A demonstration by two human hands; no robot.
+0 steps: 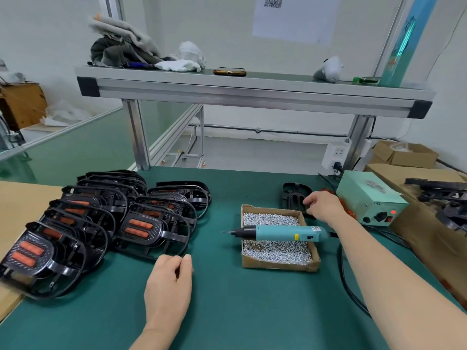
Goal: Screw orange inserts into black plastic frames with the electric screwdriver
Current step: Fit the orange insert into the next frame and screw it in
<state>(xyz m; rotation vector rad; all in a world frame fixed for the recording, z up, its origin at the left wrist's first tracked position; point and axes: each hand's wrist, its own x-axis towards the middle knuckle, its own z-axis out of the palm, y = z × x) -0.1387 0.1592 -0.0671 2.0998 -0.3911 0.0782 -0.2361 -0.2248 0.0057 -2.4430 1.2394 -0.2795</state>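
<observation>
Left of the shallow cardboard tray of silver screws (278, 265), black plastic frames with orange inserts (101, 223) lie stacked on the green bench (227, 311). The left hand (169, 281) rests nearer the tray, fingers loosely curled, holding nothing. The teal electric screwdriver (285, 233) lies across the tray. Behind the tray, the right hand (321, 205) pinches the rim of a bare black plastic frame (293, 195). The frame is probably light and stiff: grip its outer rim.
</observation>
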